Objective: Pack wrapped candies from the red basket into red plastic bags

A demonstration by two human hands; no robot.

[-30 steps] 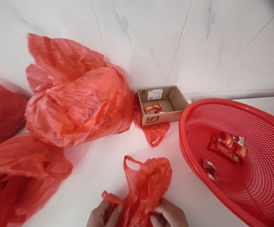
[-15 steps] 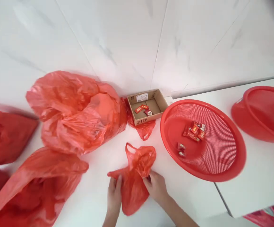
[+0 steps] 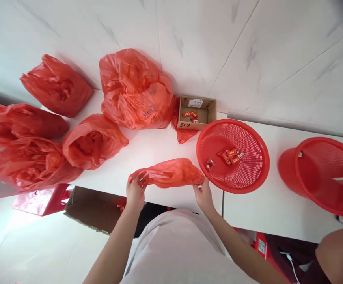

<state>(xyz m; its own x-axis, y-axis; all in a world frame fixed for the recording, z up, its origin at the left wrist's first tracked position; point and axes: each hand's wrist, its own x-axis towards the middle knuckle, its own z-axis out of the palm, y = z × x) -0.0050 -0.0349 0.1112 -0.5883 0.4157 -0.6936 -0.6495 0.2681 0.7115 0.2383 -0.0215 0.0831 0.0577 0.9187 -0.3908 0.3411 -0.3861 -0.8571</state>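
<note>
A red plastic bag (image 3: 171, 172) is stretched sideways between my hands, above the front part of the white table. My left hand (image 3: 135, 191) is closed on its left end, fingers curled into the plastic. At the other end, my right hand (image 3: 204, 194) pinches the bag between thumb and fingers. Just right of the bag stands a red mesh basket (image 3: 261, 173), with several small wrapped snacks (image 3: 230, 156) on its bottom. Behind the bag, a small cardboard box (image 3: 189, 125) holds a few red packets (image 3: 191, 114).
A large stuffed red bag (image 3: 136, 94) leans by the wall; several more bags, including an open one (image 3: 91, 144), crowd the left. Another red basket (image 3: 304, 173) stands right. A cardboard carton (image 3: 91, 207) is below the table. Another person's arm (image 3: 340, 248) shows at lower right.
The red bag hung bunched between my hands before; now it is pulled out lengthwise, hands farther apart. My view has shifted back, showing more bags, the floor and another person's arm.
</note>
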